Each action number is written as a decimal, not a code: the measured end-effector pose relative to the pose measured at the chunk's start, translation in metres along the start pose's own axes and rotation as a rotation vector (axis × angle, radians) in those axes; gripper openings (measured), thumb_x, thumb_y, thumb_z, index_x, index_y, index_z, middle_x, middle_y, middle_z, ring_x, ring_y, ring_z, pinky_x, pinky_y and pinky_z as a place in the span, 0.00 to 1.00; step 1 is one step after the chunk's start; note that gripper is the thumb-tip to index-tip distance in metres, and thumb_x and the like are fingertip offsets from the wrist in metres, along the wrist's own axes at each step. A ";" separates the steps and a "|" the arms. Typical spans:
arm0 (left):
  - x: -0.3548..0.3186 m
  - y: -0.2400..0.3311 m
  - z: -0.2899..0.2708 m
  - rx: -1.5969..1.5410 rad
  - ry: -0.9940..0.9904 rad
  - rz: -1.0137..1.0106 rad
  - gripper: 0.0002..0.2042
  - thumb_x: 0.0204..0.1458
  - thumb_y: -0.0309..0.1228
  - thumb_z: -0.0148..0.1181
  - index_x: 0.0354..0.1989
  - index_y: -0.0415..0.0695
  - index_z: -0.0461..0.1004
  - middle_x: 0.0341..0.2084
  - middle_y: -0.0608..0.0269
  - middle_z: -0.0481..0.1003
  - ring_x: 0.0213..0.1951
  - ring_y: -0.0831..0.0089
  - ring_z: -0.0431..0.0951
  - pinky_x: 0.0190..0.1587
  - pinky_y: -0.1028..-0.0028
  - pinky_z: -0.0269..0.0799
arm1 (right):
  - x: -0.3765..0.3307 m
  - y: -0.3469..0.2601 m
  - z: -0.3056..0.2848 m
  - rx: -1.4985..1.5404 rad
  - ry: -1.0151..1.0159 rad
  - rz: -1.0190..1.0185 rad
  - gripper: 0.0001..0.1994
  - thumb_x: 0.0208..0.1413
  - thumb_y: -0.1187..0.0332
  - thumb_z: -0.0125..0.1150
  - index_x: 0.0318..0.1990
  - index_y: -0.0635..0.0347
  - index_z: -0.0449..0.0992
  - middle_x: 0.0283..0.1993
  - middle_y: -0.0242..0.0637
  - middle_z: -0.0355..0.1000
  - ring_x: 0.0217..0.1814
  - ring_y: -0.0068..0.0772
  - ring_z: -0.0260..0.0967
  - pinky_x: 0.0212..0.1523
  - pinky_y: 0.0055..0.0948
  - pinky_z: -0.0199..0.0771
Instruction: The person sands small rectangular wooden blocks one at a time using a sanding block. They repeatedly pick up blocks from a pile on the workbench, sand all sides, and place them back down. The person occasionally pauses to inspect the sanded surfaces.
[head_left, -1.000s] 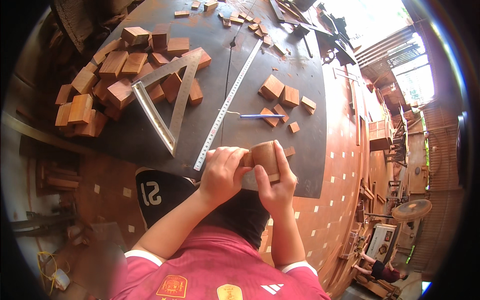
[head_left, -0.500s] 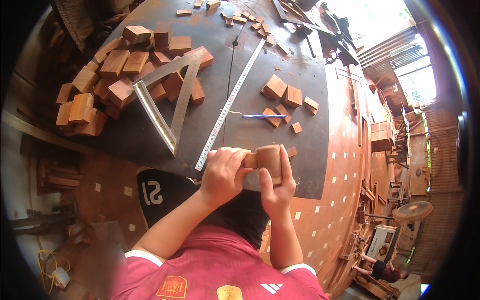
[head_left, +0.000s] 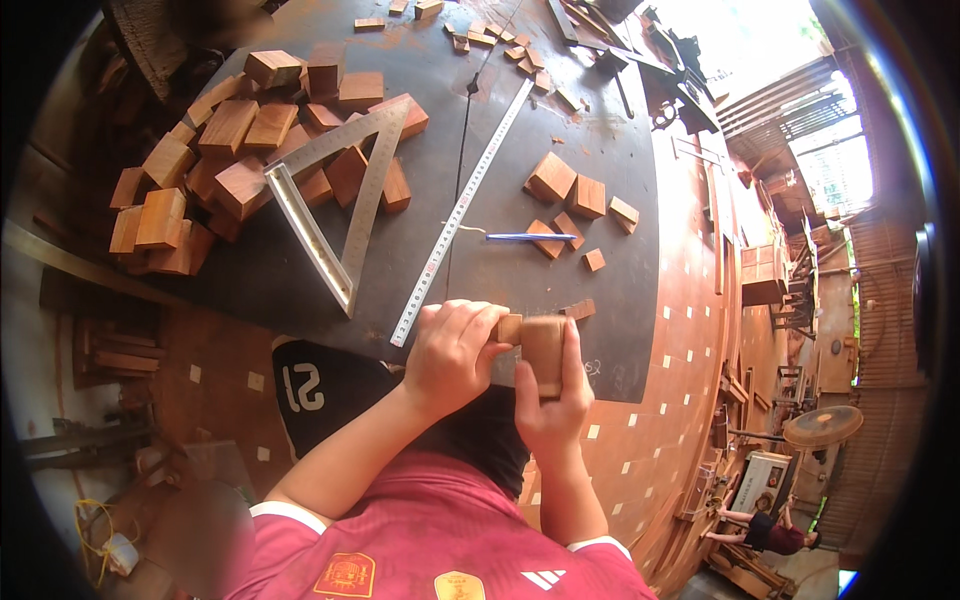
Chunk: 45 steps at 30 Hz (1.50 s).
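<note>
At the table's near edge my right hand (head_left: 555, 405) grips a larger wooden block (head_left: 543, 355) between thumb and fingers. My left hand (head_left: 450, 355) pinches a smaller wooden block (head_left: 509, 329), which sits against or very near the larger one's left side; I cannot tell whether they touch. Beyond them on the dark table lie a blue pen (head_left: 530, 237), a white steel ruler (head_left: 462, 205) and a few loose wooden blocks (head_left: 551, 178). A metal triangle square (head_left: 365, 215) leans over the pile of blocks to the left.
A big heap of wooden blocks (head_left: 228, 128) covers the table's left side. Small offcuts (head_left: 483, 39) and dark metal tools (head_left: 610, 62) lie at the far end. Right of the table (head_left: 610, 340) runs a tiled floor (head_left: 680, 340). Another person (head_left: 775, 533) is far to the right.
Both hands have shifted slightly, and the larger block has come a little lower and turned in my right hand. The ruler, pen and triangle square stay in place on the table.
</note>
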<state>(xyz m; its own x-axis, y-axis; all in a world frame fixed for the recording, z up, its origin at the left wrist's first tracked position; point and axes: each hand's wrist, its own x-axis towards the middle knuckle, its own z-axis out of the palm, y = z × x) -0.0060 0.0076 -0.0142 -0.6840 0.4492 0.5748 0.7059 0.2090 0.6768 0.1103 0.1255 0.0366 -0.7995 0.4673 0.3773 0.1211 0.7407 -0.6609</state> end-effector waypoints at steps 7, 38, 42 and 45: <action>0.002 0.001 0.000 -0.011 0.001 -0.016 0.16 0.57 0.34 0.70 0.52 0.42 0.79 0.44 0.60 0.81 0.47 0.59 0.80 0.52 0.60 0.69 | 0.023 0.010 0.010 0.085 0.007 0.048 0.36 0.60 0.71 0.71 0.75 0.69 0.65 0.52 0.58 0.79 0.50 0.56 0.82 0.52 0.43 0.82; 0.002 0.001 0.001 0.004 -0.017 0.005 0.16 0.58 0.35 0.70 0.53 0.44 0.79 0.44 0.59 0.81 0.47 0.57 0.80 0.52 0.59 0.70 | 0.001 0.003 -0.002 -0.076 0.029 -0.079 0.37 0.56 0.72 0.74 0.73 0.68 0.67 0.44 0.54 0.77 0.38 0.52 0.78 0.41 0.43 0.80; 0.005 0.003 0.001 -0.006 -0.031 -0.004 0.16 0.58 0.35 0.69 0.53 0.44 0.79 0.45 0.60 0.81 0.47 0.57 0.80 0.52 0.59 0.70 | -0.004 0.006 -0.009 -0.068 0.018 -0.095 0.38 0.56 0.72 0.75 0.74 0.67 0.67 0.43 0.54 0.77 0.39 0.53 0.78 0.41 0.43 0.80; 0.003 0.002 0.003 0.007 -0.022 -0.003 0.17 0.58 0.36 0.69 0.53 0.44 0.79 0.45 0.60 0.81 0.47 0.57 0.80 0.52 0.59 0.70 | 0.018 0.006 0.000 -0.062 0.021 -0.085 0.38 0.56 0.72 0.74 0.74 0.65 0.67 0.43 0.54 0.77 0.40 0.53 0.78 0.42 0.43 0.80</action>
<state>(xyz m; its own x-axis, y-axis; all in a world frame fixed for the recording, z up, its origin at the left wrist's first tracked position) -0.0061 0.0118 -0.0121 -0.6823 0.4671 0.5624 0.7050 0.2169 0.6752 0.0966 0.1383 0.0395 -0.7962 0.4107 0.4442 0.0900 0.8065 -0.5844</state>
